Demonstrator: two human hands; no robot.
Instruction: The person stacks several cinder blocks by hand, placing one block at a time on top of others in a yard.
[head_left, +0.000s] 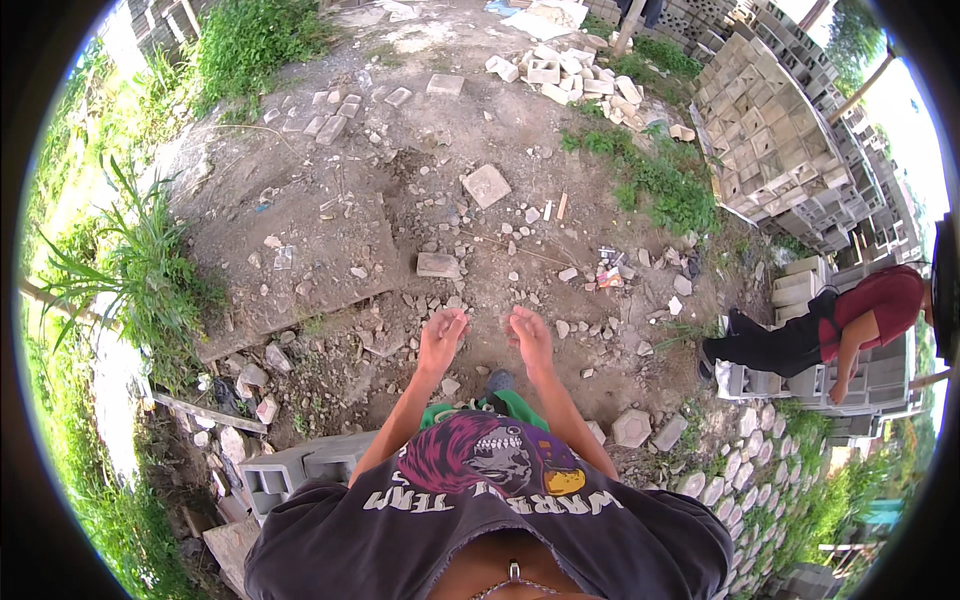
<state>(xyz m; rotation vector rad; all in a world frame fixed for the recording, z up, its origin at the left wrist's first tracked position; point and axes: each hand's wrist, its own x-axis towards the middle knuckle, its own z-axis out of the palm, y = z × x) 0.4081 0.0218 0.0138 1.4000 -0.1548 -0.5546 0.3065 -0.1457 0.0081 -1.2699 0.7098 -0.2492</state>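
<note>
Both my hands are held out in front of my body above the rubble-strewn ground. My left hand (442, 338) has loosely bent fingers and nothing in it. My right hand (528, 335) is level with it, a gap apart, its fingers half curled and also holding nothing. Just beyond the left hand a small grey concrete block (438, 265) lies on the dirt. Farther out is a flat square paving slab (487, 186). My grey shoe (501, 381) shows between the forearms.
Hollow concrete blocks (277, 483) stand close at my left. Broken blocks (570, 75) are heaped at the far right, near a tall block stack (770, 130). A person in a red shirt (880, 310) bends over blocks at right. Stone pavers (745, 470) lie lower right.
</note>
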